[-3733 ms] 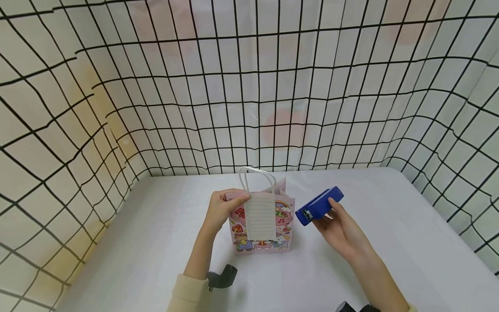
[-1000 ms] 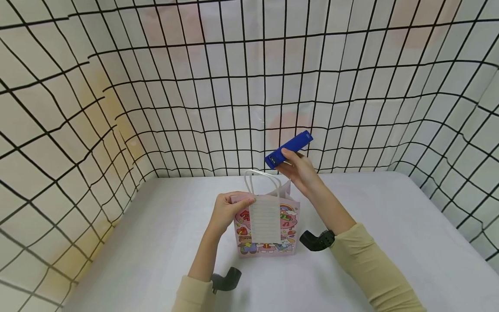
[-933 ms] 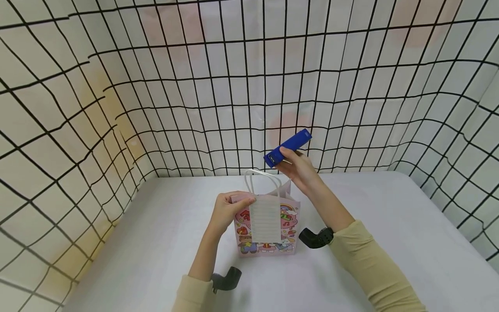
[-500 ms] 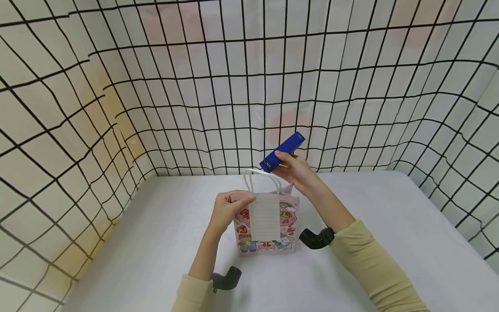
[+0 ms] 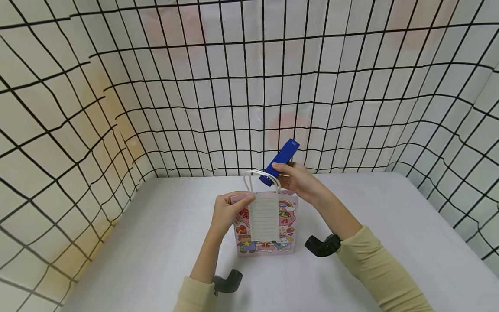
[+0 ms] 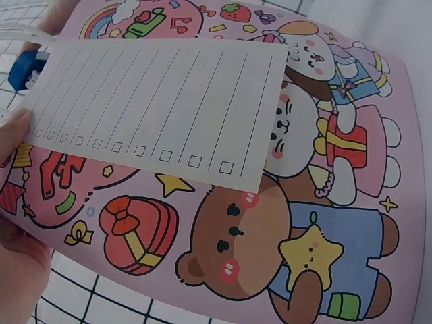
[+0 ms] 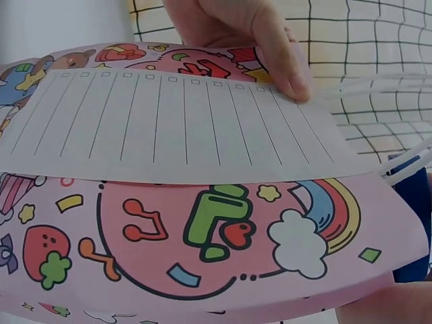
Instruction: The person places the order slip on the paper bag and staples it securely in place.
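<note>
Head view, centre of the frame: a small pink paper bag (image 5: pixel 267 229) stands upright on a white table (image 5: pixel 390 225), printed with a rainbow, a cloud, music notes, a strawberry, gift boxes, a brown bear in blue and a white rabbit. Two white cord handles (image 5: pixel 260 178) rise from its top edge. A white lined note (image 5: pixel 264 216), ruled in parallel lines with a row of small checkboxes along one edge, lies flat against the bag's front face, covering its middle from the top rim downward.

The left hand (image 5: pixel 228 210), at the left of the bag, pinches the note's upper left corner against the bag's rim, thumb on the front of the paper. The right hand (image 5: pixel 299 178), just above and right of the bag's top, grips a blue stapler (image 5: pixel 280 161) held tilted, its lower end down at the handles and the bag's rim.

Left-wrist view: the note (image 6: pixel 155 108) crosses the bag's artwork (image 6: pixel 270 223) diagonally; the stapler's tip (image 6: pixel 27 67) shows in the upper left corner.

Right-wrist view: the left thumb (image 7: pixel 277 54) presses on the note (image 7: pixel 169 128).

A black-gridded white curtain (image 5: pixel 249 86) encloses the table.
</note>
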{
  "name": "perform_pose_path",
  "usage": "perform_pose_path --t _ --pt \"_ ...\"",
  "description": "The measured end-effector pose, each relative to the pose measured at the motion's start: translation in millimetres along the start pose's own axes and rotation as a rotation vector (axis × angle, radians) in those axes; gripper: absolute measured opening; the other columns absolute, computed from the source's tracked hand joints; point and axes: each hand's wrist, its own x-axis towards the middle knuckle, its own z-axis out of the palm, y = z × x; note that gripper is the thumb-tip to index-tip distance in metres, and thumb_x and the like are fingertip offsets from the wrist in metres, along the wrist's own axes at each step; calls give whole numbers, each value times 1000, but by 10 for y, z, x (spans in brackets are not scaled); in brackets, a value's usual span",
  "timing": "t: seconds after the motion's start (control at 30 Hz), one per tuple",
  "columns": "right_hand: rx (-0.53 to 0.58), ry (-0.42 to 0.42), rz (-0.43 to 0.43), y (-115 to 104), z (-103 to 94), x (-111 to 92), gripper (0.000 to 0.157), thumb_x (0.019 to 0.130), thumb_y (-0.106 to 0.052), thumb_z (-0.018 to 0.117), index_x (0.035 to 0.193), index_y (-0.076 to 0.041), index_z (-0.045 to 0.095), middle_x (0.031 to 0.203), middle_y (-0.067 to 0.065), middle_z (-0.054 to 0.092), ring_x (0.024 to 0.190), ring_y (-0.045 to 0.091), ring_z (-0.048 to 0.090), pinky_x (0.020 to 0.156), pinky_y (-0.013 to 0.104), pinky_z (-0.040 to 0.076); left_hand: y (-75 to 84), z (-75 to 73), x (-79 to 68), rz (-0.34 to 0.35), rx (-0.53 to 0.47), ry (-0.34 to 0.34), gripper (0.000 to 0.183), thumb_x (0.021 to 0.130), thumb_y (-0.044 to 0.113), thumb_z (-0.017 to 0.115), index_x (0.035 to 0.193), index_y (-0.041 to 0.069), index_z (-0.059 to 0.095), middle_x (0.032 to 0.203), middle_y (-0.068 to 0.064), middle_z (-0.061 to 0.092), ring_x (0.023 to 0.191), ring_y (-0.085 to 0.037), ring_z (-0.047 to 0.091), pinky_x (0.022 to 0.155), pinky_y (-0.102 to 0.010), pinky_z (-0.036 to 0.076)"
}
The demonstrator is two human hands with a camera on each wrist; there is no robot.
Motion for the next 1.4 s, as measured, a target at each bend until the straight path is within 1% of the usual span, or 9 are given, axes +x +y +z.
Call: perform_pose_path --t 0.07,0.2,0.33,0.57,0.73,0.83,1.0,1.13,1.4 --pt "-45 -6 11 6 9 -4 48 92 -23 48 130 1 30 102 0 60 90 9 61 84 24 47 64 10 -28 1 8 7 23 83 13 64 96 -7 66 92 -22 68 69 -13 69 60 -23 54" --pt "-106 -18 45 19 21 -14 56 90 -25 50 134 2 26 122 18 53 99 16 60 95 35 43 181 27 -80 -3 25 24 21 84 10 63 95 -8 66 91 -23 68 70 -15 69 61 -23 54" --pt "-136 -23 51 20 39 -31 59 90 -25 50 135 3 23 130 28 46 105 23 60 98 40 41 197 32 -82 -21 26 34 20 83 10 64 95 -7 67 92 -23 68 71 -17 69 62 -23 54" --pt "-222 -20 27 8 68 -67 62 90 -25 51 136 4 21 127 28 47 102 22 61 92 35 47 191 41 -88 -25 20 44 20 83 11 65 95 -5 67 91 -22 69 69 -13 68 61 -22 53" --pt "-267 -20 11 -4 98 -91 67 89 -26 53 138 4 18 130 27 43 109 31 57 94 40 45 189 44 -82 -10 43 51 20 83 11 64 95 -5 67 91 -22 69 69 -14 68 61 -22 53" --pt "-306 -16 1 0 114 -107 73 87 -28 57 139 3 15 132 28 41 113 37 53 95 45 44 85 35 -37 -9 39 49 22 83 14 65 95 -4 68 90 -21 69 68 -14 68 60 -22 53" --pt "-373 -4 -20 27 133 -117 75 85 -27 60 139 2 16 133 27 41 114 38 52 94 47 44 -81 22 27 -4 18 51 25 82 21 67 95 0 69 89 -18 70 67 -13 68 60 -23 53" --pt "-386 0 -42 41 141 -111 75 83 -25 63 138 0 18 134 26 42 118 38 49 98 49 40 -89 29 24 15 22 58 26 81 23 68 95 1 70 88 -16 70 68 -16 69 60 -25 54" --pt "-393 -61 -128 76 126 -114 82 81 -27 68 137 3 16 131 28 44 121 39 46 100 51 37 -76 30 24 5 20 69 24 80 24 69 94 4 71 88 -14 71 70 -17 69 61 -26 54"
